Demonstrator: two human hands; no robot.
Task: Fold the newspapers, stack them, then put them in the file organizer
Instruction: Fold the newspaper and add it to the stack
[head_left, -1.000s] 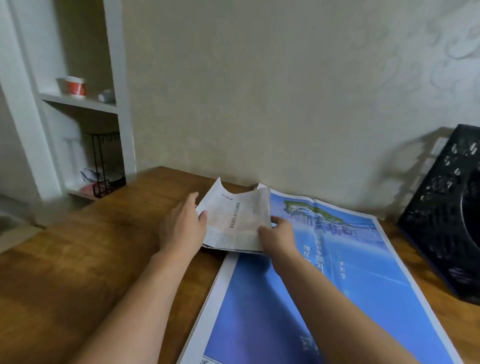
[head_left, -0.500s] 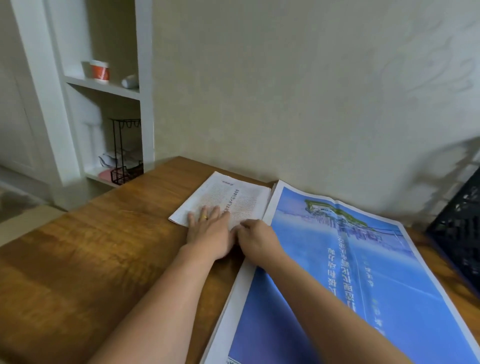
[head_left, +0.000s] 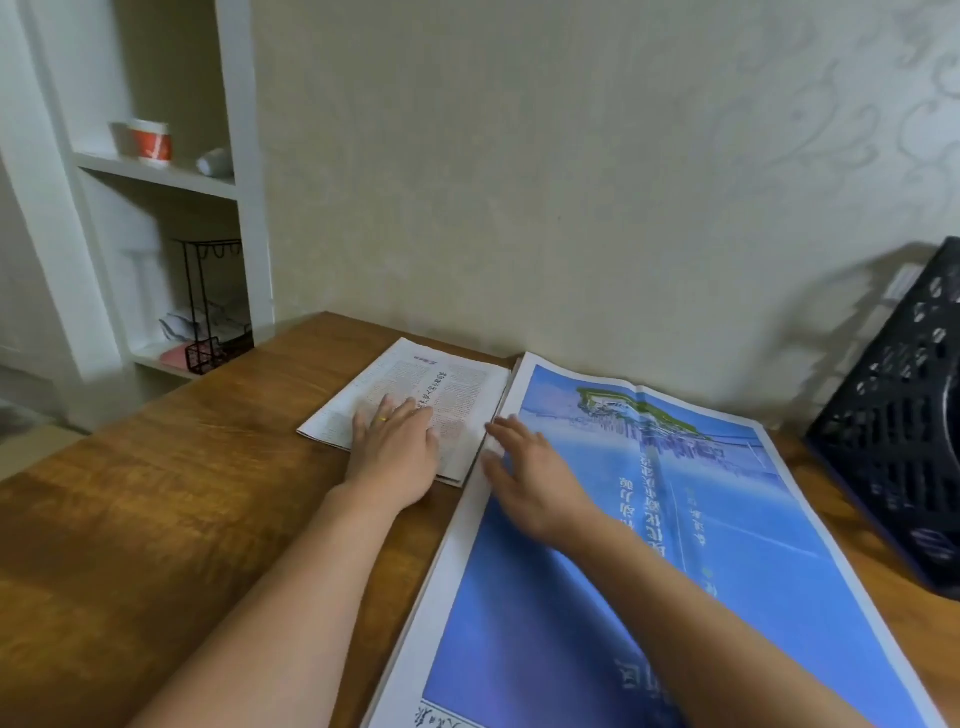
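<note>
A small folded newspaper (head_left: 415, 389) with grey print lies flat on the wooden table (head_left: 156, 519) near the wall. My left hand (head_left: 395, 441) presses flat on its near half, fingers straight. A large unfolded newspaper (head_left: 701, 545) with a blue front page lies to the right, reaching the table's near edge. My right hand (head_left: 524, 473) hovers or rests over that sheet's left edge, fingers spread and relaxed, holding nothing. A black perforated file organizer (head_left: 904, 441) stands at the far right, partly cut off by the frame.
A white shelf unit (head_left: 156, 171) stands left of the table, with a red-and-white cup (head_left: 149, 140) on a shelf and a black wire rack (head_left: 208, 306) lower down. A patterned wall runs along the table's far edge.
The raised flap of the small newspaper has been laid flat. My left hand now presses on it, and my right hand has come off it toward the blue newspaper.
</note>
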